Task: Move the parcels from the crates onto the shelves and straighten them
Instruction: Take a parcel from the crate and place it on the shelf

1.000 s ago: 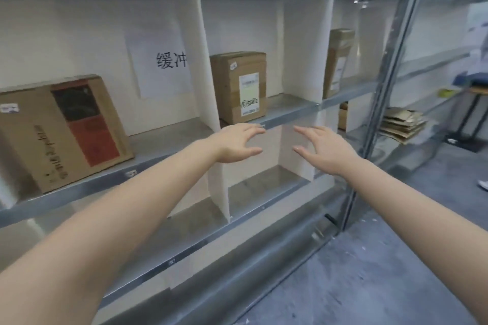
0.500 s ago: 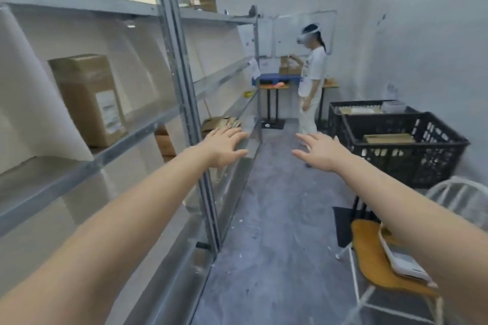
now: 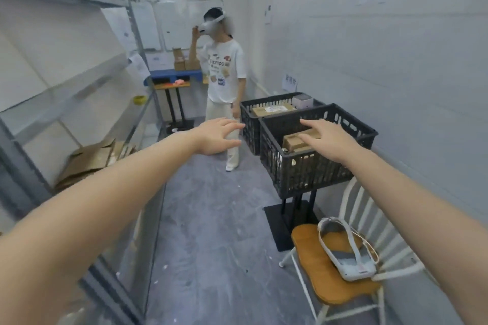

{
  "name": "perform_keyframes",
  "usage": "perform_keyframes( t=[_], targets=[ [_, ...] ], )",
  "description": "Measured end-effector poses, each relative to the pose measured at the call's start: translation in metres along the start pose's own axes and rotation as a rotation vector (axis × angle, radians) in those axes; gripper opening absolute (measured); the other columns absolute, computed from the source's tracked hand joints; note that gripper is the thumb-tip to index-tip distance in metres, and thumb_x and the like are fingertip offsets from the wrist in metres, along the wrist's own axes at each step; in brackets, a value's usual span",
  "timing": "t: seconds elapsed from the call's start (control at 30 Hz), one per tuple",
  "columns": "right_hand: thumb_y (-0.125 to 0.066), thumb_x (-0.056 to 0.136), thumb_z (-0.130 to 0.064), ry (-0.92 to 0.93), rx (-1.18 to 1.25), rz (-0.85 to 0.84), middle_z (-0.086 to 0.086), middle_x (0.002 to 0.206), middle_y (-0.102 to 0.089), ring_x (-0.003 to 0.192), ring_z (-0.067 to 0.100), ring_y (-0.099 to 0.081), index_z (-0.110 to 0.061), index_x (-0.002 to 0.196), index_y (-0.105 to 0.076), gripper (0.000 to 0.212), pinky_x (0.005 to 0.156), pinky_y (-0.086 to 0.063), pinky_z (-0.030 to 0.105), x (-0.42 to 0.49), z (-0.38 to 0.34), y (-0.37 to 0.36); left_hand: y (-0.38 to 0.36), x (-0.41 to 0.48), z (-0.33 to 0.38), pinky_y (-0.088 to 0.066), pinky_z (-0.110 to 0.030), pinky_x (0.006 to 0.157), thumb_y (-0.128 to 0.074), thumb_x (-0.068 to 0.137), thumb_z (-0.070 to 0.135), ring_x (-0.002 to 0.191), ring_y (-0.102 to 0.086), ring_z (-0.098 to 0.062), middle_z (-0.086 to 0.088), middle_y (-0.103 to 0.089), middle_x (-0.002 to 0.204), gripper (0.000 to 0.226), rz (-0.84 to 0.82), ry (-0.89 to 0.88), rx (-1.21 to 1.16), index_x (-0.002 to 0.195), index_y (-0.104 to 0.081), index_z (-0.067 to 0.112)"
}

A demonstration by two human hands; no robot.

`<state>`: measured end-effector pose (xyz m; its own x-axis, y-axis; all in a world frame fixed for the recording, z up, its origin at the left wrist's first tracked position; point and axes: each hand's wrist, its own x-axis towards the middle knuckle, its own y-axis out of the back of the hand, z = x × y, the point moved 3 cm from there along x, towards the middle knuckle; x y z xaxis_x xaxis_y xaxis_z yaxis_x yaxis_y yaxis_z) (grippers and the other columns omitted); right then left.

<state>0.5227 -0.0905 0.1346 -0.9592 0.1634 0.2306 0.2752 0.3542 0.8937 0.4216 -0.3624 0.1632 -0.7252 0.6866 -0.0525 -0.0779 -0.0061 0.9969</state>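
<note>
Plainly empty, fingers apart, the left grip (image 3: 214, 137) hangs over the aisle. The right grip (image 3: 327, 140), also spread, hovers over the near crate (image 3: 303, 174) at right, seemingly just above its brown parcel (image 3: 295, 141). The shelves (image 3: 66, 97) stand at left.

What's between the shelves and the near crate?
Head view: only bare floor. A person stands farther back, by the far crate.
</note>
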Motion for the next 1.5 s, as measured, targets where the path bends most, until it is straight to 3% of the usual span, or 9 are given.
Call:
perform_keyframes(
  t=[0.1,0.3,0.6,0.77,1.2,1.5],
  targets=[
    [-0.045,0.095,-0.055,-0.089,0.002,0.048,-0.003,0.151,-0.043,0.140,0.019,-0.037,-0.035,0.146,-0.040,0.055,0.114,-0.028,0.044,0.049,0.015,-0.009,0.017,0.072,-0.035,-0.013,-0.038,0.123,-0.040,0.103,0.049,0.151,-0.016,-0.018,0.002,-0.018,0.165,0.059,0.016,-0.114,-0.036,0.157,-0.021,0.033],
    [-0.046,0.097,-0.052,-0.254,-0.068,0.076,-0.003,0.150,-0.044,0.139,0.019,-0.038,-0.033,0.147,-0.041,0.053,0.114,-0.025,0.042,0.126,0.044,-0.030,0.021,0.211,-0.088,-0.013,-0.039,0.124,-0.043,0.103,0.047,0.150,-0.018,-0.018,0.003,-0.022,0.163,0.059,0.006,-0.293,-0.102,0.156,-0.024,0.032],
    [-0.047,0.095,-0.053,-0.413,-0.097,0.104,-0.001,0.151,-0.042,0.138,0.019,-0.039,-0.033,0.148,-0.037,0.057,0.112,-0.034,0.042,0.248,0.122,-0.075,-0.034,0.411,-0.105,-0.014,-0.043,0.124,-0.045,0.101,0.049,0.151,-0.017,-0.020,0.001,-0.022,0.164,0.061,-0.032,-0.509,-0.122,0.156,-0.022,0.035],
    [-0.049,0.094,-0.055,-0.485,-0.068,0.109,-0.002,0.152,-0.040,0.139,0.017,-0.038,-0.034,0.149,-0.034,0.061,0.111,-0.033,0.038,0.310,0.161,-0.107,-0.069,0.495,-0.111,-0.013,-0.044,0.124,-0.045,0.101,0.049,0.152,-0.013,-0.019,0.003,-0.015,0.165,0.062,-0.157,-0.561,-0.208,0.156,-0.017,0.039],
    [-0.048,0.095,-0.054,-0.736,-0.112,0.155,-0.004,0.148,-0.045,0.136,0.015,-0.040,-0.035,0.150,-0.032,0.060,0.109,-0.034,0.032,0.383,0.206,-0.170,-0.117,0.654,-0.104,-0.014,-0.042,0.123,-0.046,0.102,0.045,0.151,-0.013,-0.020,0.002,-0.013,0.166,0.061,-0.326,-0.830,-0.171,0.156,-0.017,0.041],
    [-0.046,0.094,-0.058,-0.972,-0.046,0.207,-0.004,0.153,-0.039,0.140,0.017,-0.035,-0.036,0.149,-0.031,0.062,0.115,-0.032,0.038,0.362,0.218,-0.222,-0.172,0.683,-0.076,-0.015,-0.047,0.124,-0.051,0.101,0.043,0.153,-0.006,-0.027,-0.001,-0.003,0.167,0.065,-0.521,-0.948,-0.178,0.154,-0.013,0.046]
  ],
)
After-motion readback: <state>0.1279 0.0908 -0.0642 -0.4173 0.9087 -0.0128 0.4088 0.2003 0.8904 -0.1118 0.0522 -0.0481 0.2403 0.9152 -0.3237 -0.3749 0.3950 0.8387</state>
